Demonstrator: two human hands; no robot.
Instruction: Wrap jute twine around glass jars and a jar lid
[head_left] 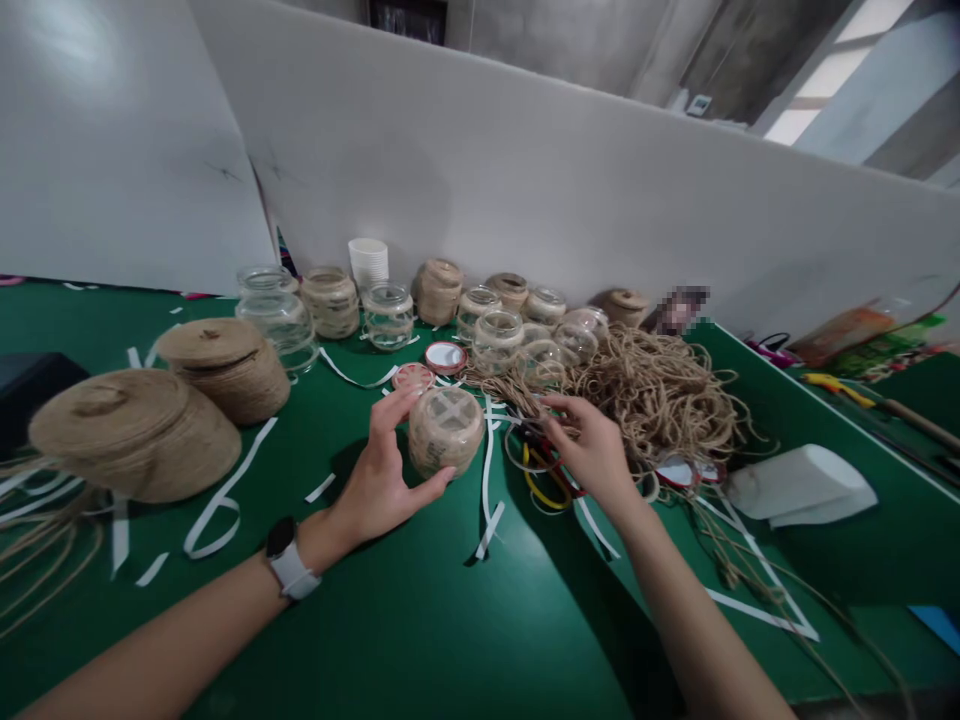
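A small glass jar (pixel 447 432), with a cross of pale tape on the face turned up, is gripped between the thumb and fingers of my left hand (pixel 382 480). To its right, my right hand (pixel 589 445) pinches strands of jute twine (pixel 517 393) at the edge of a big tangled twine heap (pixel 667 390). Below those fingers lie scissors with yellow and red handles (pixel 551 490), partly covered by the hand. A red-rimmed lid (pixel 445 357) and a red patterned lid (pixel 413 377) rest just behind the held jar.
Several glass jars (pixel 498 342), some wrapped in twine, stand along the white partition (pixel 525 180). Two twine-wrapped lidded pots (pixel 135 435) are at left. White paper cups (pixel 368 262) stand behind. White strips (pixel 225 500) are scattered over the green table. A white roll (pixel 802 485) lies right.
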